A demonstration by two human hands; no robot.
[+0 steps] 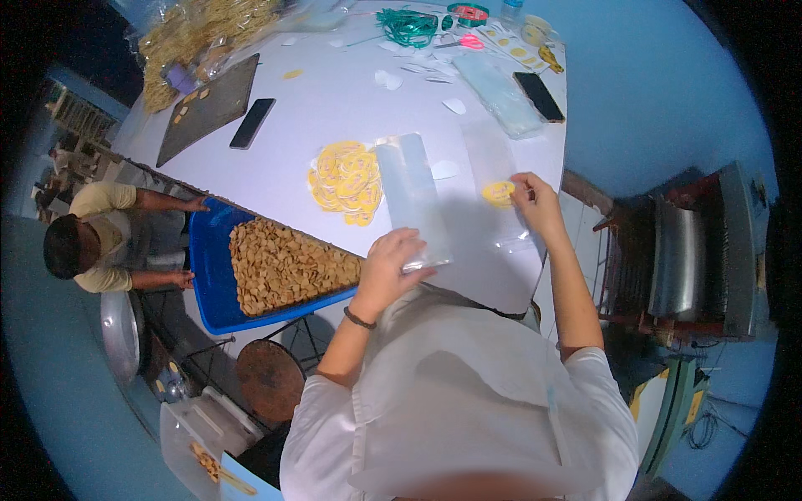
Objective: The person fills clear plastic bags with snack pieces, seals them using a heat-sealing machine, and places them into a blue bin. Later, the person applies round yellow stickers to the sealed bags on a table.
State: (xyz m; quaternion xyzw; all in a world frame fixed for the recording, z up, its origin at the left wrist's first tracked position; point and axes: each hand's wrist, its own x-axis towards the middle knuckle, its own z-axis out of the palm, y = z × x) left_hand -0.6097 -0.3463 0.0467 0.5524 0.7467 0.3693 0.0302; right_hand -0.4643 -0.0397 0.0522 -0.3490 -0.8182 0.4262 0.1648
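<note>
My left hand [399, 266] rests on the lower end of a stack of clear plastic bags [413, 188] on the white table. To the right, my right hand [532, 197] has its thumb and fingers at the edge of a yellow oval sticker [499, 193], which lies over a single clear plastic bag [490, 153]. A heap of yellow oval stickers [346, 178] lies just left of the bag stack. Whether the sticker is stuck to the bag cannot be told.
Another person [106, 244] holds a blue tub [213, 300] of small brown pieces at the left table edge. Phones [252, 123] [539, 97], pink scissors [471, 42], green ribbon [407, 28], more bags [498, 94] and a dark board [213, 113] lie farther back. A round stool [269, 380] stands below left.
</note>
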